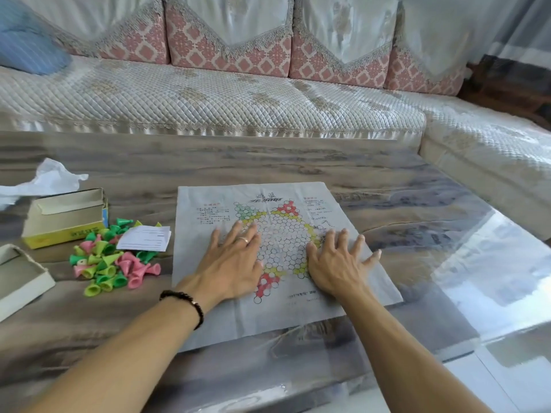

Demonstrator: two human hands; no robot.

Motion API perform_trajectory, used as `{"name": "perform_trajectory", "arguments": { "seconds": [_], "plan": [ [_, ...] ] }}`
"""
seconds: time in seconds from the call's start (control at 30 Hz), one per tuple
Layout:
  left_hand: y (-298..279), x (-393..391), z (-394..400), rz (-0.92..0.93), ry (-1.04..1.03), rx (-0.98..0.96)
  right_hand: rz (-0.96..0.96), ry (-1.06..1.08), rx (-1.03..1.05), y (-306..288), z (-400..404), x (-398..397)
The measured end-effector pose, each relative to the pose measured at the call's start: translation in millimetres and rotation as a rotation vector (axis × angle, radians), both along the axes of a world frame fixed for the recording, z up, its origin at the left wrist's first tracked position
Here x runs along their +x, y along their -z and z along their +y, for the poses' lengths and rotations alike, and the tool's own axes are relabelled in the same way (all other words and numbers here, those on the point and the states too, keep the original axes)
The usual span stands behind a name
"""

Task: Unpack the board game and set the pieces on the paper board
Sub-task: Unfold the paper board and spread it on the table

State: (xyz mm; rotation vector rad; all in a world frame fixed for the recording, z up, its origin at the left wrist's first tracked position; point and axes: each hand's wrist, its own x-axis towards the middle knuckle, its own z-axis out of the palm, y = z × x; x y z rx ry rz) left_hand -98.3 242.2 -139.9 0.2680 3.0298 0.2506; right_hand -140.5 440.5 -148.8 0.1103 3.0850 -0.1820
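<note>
Both hands lay flat with fingers spread, grasping nothing: the left hand point(231, 260) and the right hand point(337, 260) pressed side by side on the paper board point(286, 311), which was spread on the counter point(402, 210) under them. Left of the left hand, off the board, lay a heap of green and pink cone pieces point(110, 263) with a white slip point(144, 238) resting on top. Beyond the heap stood the opened yellow box point(64, 217), and its lid point(21, 278) lay nearer, farther left.
</note>
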Motion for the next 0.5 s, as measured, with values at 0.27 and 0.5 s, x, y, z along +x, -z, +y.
{"name": "perform_trajectory", "arguments": {
  "seconds": [0.27, 0.5],
  "plan": [
    [20, 29, -6, 0.050, -0.064, 0.034, -0.006, -0.278, -0.039, 6, -2, 10],
    [20, 53, -21, 0.035, -0.132, 0.016, 0.023, -0.261, -0.043, 0, -24, 31]
  ]
}}
